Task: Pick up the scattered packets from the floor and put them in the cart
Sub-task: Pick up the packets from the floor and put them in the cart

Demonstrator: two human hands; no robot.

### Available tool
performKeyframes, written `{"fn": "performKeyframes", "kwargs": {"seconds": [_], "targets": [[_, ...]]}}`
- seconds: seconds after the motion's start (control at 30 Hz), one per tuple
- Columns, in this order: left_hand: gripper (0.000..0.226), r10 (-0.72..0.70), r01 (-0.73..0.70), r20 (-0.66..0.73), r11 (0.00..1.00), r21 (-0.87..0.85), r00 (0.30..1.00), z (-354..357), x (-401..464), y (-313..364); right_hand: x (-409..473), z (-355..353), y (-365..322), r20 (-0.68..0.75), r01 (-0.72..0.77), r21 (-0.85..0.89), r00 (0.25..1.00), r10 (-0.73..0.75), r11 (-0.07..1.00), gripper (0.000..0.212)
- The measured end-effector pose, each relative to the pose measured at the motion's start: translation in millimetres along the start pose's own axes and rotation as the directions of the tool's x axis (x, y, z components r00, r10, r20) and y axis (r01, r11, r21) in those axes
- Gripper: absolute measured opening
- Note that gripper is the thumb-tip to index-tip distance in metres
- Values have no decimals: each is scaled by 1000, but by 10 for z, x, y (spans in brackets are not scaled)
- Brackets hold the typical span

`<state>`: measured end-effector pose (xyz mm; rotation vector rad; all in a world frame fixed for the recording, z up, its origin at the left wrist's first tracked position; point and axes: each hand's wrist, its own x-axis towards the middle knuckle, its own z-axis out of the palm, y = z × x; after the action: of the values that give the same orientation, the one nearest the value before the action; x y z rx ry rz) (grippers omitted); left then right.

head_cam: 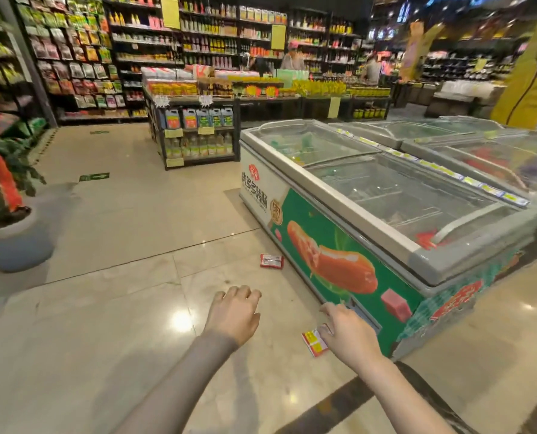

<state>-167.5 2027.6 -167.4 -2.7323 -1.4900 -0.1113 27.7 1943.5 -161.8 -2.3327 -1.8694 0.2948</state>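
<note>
A red packet (271, 261) lies flat on the beige tiled floor next to the base of the chest freezer (348, 267). My right hand (350, 335) holds a red and yellow packet (314, 343) by its edge, low beside the freezer's green side. My left hand (234, 311) is stretched forward over the floor with its fingers loosely curled and nothing in it, a short way short of the red packet. No cart is in view.
Glass-lidded chest freezers (448, 170) fill the right side. A shelf unit of bottles (198, 136) stands ahead, and a grey planter (16, 242) with a plant sits at the left. Wall shelves and people are far back. A dark floor strip (339, 402) runs below my right arm.
</note>
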Motion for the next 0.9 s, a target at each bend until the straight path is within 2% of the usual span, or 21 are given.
{"fn": "performKeyframes", "kwargs": {"seconds": [0.17, 0.27, 0.33, 0.47, 0.63, 0.73, 0.9], "targets": [[44, 18, -19, 25, 999, 37, 1000, 336, 1387, -411, 1482, 118, 181, 62, -13, -13, 998, 14, 1000, 42], [38, -29, 31, 134, 999, -17, 991, 507, 2134, -633, 2362, 175, 234, 134, -29, 12, 991, 27, 1000, 43], [42, -13, 14, 96, 1000, -3, 995, 655, 2636, -823, 2905, 198, 259, 158, -46, 17, 987, 43, 999, 43], [40, -25, 36, 143, 997, -74, 989, 880, 3463, -1209, 3791, 301, 296, 192, -72, 28, 979, 65, 997, 42], [43, -17, 22, 170, 999, -26, 985, 1448, 4634, -1832, 5039, 644, 338, 265, -112, 36, 959, 99, 993, 42], [36, -14, 41, 255, 994, -99, 967, 1777, 5369, -2171, 5811, 918, 346, 285, -168, 49, 947, 148, 984, 41], [43, 27, 23, 317, 988, -154, 948, 2477, 6612, -2596, 7028, 1455, 412, 339, -280, 43, 907, 249, 959, 39]]}}
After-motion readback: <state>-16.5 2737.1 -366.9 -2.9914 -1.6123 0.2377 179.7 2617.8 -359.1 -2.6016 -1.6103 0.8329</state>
